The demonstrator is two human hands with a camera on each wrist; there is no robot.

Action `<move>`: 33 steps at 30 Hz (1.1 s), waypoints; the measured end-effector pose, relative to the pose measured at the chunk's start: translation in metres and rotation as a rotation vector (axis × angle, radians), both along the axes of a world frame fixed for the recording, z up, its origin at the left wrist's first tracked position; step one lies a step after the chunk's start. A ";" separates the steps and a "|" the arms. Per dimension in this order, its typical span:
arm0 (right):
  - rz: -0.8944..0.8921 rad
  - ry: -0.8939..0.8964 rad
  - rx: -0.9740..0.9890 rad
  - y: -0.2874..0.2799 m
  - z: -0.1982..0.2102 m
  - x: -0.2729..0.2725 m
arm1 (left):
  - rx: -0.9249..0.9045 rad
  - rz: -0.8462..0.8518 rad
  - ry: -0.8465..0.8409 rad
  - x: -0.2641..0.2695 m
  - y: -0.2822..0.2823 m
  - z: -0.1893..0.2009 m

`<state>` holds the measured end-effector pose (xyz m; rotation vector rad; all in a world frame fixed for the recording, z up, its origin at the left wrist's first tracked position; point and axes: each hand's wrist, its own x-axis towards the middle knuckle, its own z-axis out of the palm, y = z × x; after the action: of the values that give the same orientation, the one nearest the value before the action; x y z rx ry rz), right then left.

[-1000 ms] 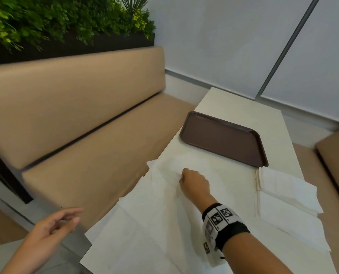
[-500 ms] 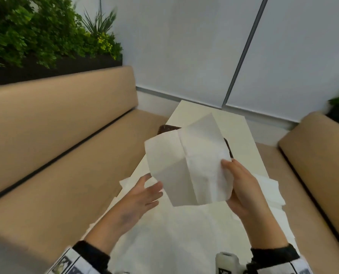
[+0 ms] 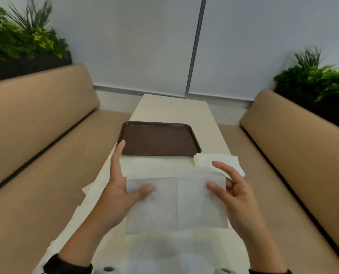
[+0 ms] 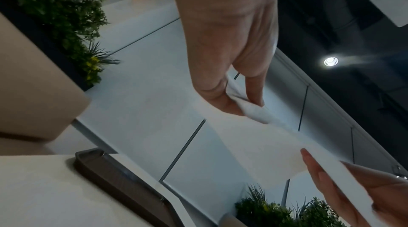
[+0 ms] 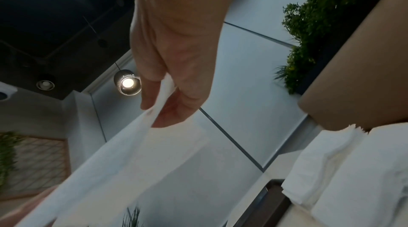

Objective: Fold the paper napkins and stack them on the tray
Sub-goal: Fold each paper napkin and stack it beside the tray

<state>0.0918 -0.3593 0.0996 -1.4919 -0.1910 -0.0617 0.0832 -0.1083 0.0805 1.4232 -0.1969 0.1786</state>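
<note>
A person holds one paper napkin (image 3: 176, 202) in the air above the near end of a long pale counter (image 3: 172, 107), between two tan benches. The left hand (image 3: 117, 194) pinches the napkin's left edge, thumb on the near face and fingers behind; the right hand (image 3: 235, 196) pinches its right edge the same way. The napkin looks already doubled over once, with a fold along its top edge and a crease running down its middle. A brown tray (image 3: 158, 139) lies at the middle of the counter, towards the left edge, with nothing on it. More unfolded napkins (image 3: 164, 252) are spread under the hands at the near end, and a small pile of napkins (image 3: 218, 161) sits at the right edge, just beside the tray's near right corner. The step in hand appears to be the second fold: it would go best by bringing the two side edges together along the middle crease, lining up the corners before pressing flat, since thin paper slips and skews easily. The head view alone shows the whole layout and the bare tray. The left wrist view shows, from below, the thumb and a finger nipping a bunched corner, which the head view hides. The right wrist view shows the two layers slightly parted at the pinch, and the ragged edges of the pile.
</note>
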 end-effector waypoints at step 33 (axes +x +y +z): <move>-0.294 0.303 -0.468 -0.151 -0.088 0.098 | 0.189 -0.198 0.494 0.133 -0.146 -0.067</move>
<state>0.1896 -0.5099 0.0118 -1.9640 0.2787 -0.0266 0.2158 -0.2542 0.0138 1.5803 0.0561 -0.3618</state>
